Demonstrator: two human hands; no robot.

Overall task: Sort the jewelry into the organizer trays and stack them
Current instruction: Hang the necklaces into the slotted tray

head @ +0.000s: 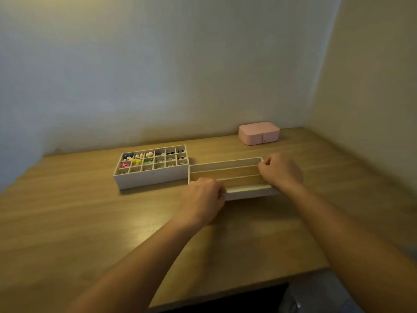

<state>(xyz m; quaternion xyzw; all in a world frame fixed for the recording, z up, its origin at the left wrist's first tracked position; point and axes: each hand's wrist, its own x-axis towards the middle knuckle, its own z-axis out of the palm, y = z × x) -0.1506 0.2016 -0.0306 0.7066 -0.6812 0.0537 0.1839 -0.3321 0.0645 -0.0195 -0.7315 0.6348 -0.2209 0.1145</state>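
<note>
Pale wood grain runs across the table (90, 222), smooth and matte. On it stands the grid tray (151, 179), a white box with straight walls, cut into small square cells, 6 across and 4 deep. Its left cells hold bright, rounded jewelry (137, 161) in blue, cream, yellow, green and pink. The right cells hold small dark and silvery pieces too fine to tell apart.

Just right of the grid tray, with its left end touching or almost touching that tray's right wall, is the long tray (228, 164). It is white and thin-walled, split lengthwise into 3 narrow channels, and the 2 far channels show tan. I cannot tell whether it sits flat on the table or is slightly raised.

My left hand (200, 199) is at this tray's near left corner, fingers curled over the front rim and gripping it, knuckles up. My right hand (281, 170) is at the end farthest from the grid tray, fingers bent round the end wall and closed on it. The tray spans the gap between my 2 hands.

Well to the right of the grid tray and farther back, against the wall, sits a pink box (259, 133), closed, with rounded corners and a soft matte skin.
</note>
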